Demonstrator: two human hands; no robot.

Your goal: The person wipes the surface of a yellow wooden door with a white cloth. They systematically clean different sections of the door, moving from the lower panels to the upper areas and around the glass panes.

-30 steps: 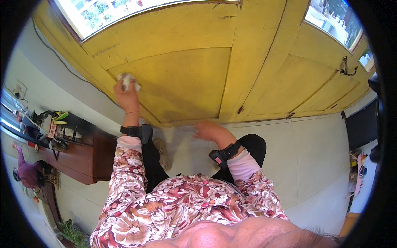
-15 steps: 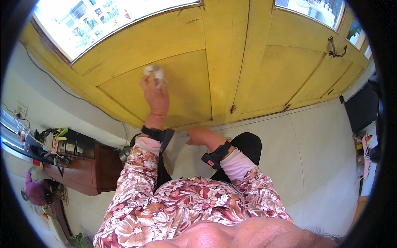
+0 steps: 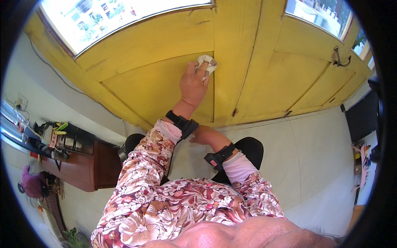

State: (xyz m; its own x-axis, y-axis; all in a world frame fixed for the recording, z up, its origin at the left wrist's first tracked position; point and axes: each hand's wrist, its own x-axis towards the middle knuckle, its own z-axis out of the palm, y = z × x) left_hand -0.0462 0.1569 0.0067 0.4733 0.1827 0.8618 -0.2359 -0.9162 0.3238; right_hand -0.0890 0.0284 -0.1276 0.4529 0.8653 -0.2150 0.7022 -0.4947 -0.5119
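With bent fingers, my left hand (image 3: 193,87) presses a pale, brown-patched cloth (image 3: 208,66) against the yellow wooden door (image 3: 157,78). The cloth sits at the upper right corner of a recessed panel, touching the upright strip beside it. My right hand (image 3: 205,135) hangs lower, between my knees and just in front of the door's bottom edge. Its fingers, partly hidden behind my left wrist, look loosely extended and hold nothing visible. Each wrist wears a black strap with a small box.
Bright glass panes (image 3: 120,18) fill the door's upper part, and a metal handle (image 3: 341,58) is at the right. On the left stands a brown wooden cabinet (image 3: 82,167) with items on top. Another person in purple (image 3: 33,184) is farther left. Pale tiles (image 3: 289,165) cover the floor.
My left hand has slid the cloth rightward across the door panel, to its right edge. My right hand has stayed about where it was, now partly covered by the left wrist.
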